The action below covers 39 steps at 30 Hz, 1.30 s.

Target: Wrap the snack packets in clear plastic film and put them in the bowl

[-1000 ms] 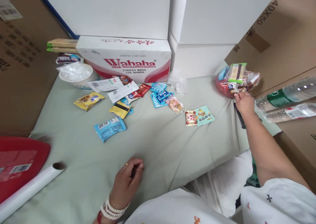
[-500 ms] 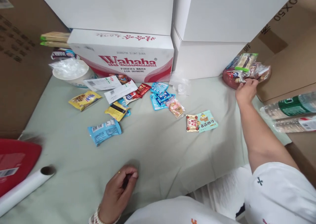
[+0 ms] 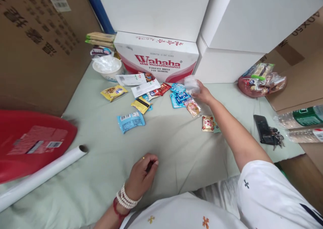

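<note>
My right hand (image 3: pixel 203 93) reaches to the middle back of the pale green sheet (image 3: pixel 174 144) and grips a clear plastic bag (image 3: pixel 191 84), lifted a little, in front of the Wahaha box (image 3: pixel 157 56). Just beside it lie blue sachets (image 3: pixel 178 94) and a pink snack packet (image 3: pixel 192 106). My left hand (image 3: pixel 143 174) rests near the front edge with its fingers curled on something dark I cannot make out. A red bag stuffed with snacks (image 3: pixel 261 80) sits at the right.
Several loose snack packets (image 3: pixel 131 121) are scattered over the sheet. A white cup (image 3: pixel 107 68) stands back left. A phone with keys (image 3: pixel 263 134) and two water bottles (image 3: pixel 302 123) lie right. A red lid (image 3: pixel 30 144) and white paper roll (image 3: pixel 42 175) lie left. Cardboard and white boxes surround everything.
My right hand left the red snack bag at the right and swung left to the clear plastic bag, taking hold of it. The view turned rightward. My left hand stayed put.
</note>
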{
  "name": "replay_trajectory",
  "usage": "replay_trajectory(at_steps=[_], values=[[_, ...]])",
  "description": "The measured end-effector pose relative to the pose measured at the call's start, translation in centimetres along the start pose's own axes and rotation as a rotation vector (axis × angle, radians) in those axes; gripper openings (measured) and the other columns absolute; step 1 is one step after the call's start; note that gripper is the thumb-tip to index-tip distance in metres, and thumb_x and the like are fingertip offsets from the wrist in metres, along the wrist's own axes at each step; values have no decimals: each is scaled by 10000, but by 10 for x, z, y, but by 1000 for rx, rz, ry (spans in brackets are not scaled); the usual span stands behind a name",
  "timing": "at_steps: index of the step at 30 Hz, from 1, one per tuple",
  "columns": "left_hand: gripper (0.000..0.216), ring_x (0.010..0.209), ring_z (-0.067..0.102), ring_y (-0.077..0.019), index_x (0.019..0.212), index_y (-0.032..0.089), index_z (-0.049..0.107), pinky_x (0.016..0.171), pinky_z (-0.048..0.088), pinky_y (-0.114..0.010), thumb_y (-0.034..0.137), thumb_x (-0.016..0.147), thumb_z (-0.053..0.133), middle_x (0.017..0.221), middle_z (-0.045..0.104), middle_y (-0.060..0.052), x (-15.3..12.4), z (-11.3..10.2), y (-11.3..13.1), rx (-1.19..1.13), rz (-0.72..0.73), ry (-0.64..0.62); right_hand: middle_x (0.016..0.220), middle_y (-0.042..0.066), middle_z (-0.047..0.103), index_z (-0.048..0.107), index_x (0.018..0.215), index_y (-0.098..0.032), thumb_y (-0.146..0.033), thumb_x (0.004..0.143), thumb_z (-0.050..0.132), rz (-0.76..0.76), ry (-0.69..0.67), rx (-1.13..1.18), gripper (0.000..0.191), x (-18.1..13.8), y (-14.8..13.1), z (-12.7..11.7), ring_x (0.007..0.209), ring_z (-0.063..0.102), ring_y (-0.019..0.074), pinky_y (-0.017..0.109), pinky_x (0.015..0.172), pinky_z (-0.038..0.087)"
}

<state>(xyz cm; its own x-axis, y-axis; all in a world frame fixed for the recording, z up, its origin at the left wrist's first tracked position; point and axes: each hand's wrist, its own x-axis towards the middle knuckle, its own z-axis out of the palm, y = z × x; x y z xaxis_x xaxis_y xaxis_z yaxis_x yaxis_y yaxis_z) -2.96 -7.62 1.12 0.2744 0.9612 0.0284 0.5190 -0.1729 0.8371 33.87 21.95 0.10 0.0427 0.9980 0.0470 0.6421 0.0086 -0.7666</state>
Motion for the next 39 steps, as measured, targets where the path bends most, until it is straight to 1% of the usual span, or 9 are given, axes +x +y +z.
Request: replay_trajectory(at_steps=[3,7,12,16,19,24,28,33,39], values=[[199,615,562,-134,843,207,613,599,451,-244,307,970,497,710,617,9,0,1,1,-11,-3,8,1352,133,649,352,1593,-154,-165,658,775,106,91,-11,1026,-12,-1,-4,1139,653,292,432,1054,481],[170,637,561,-131,854,205,615,622,457,-245,273,959,500,726,610,9,5,-1,7,-79,46,38,1250,156,668,496,1469,-126,-152,626,770,280,377,20,887,-33,1,-26,1045,664,273,427,987,509],[144,728,576,-124,872,194,622,661,485,-230,286,944,537,813,616,-9,33,1,15,-312,70,10,862,26,676,673,1000,-154,-332,708,764,248,529,339,353,-93,-37,-23,774,633,160,308,735,587],[276,655,532,-103,924,175,623,539,440,-207,451,913,606,880,622,-24,61,16,9,-565,-107,-47,733,-42,635,688,900,-182,-428,670,851,318,335,707,374,-173,-91,24,541,564,81,185,471,497],[406,770,576,-137,1043,167,638,577,445,-210,497,824,726,923,641,-44,72,27,1,-625,-113,-52,676,-42,629,693,849,-170,-458,642,890,440,227,819,406,-225,-124,69,474,538,71,165,390,423],[277,764,548,-155,914,162,680,689,435,-266,437,879,681,811,633,-23,74,27,-8,-462,-31,17,621,-23,635,714,878,-160,-554,701,838,497,58,785,449,-261,-145,112,467,531,95,197,408,417],[256,662,472,-131,812,160,645,637,363,-261,399,905,652,688,548,21,74,22,-13,-362,-20,-13,576,-39,584,710,870,-170,-577,727,805,435,80,628,442,-249,-140,100,466,478,105,223,430,381],[243,664,454,-130,725,180,554,639,335,-265,305,903,663,685,509,28,73,18,-7,-207,53,-125,786,21,688,718,940,-195,-527,911,631,74,196,171,344,-190,-150,78,613,559,144,274,594,452],[153,764,562,-169,772,192,580,704,405,-291,244,886,668,809,616,-20,72,17,2,-31,132,-247,1022,126,710,718,1041,-160,-254,958,505,-508,-24,-345,247,-74,-226,129,964,627,262,369,855,471]])
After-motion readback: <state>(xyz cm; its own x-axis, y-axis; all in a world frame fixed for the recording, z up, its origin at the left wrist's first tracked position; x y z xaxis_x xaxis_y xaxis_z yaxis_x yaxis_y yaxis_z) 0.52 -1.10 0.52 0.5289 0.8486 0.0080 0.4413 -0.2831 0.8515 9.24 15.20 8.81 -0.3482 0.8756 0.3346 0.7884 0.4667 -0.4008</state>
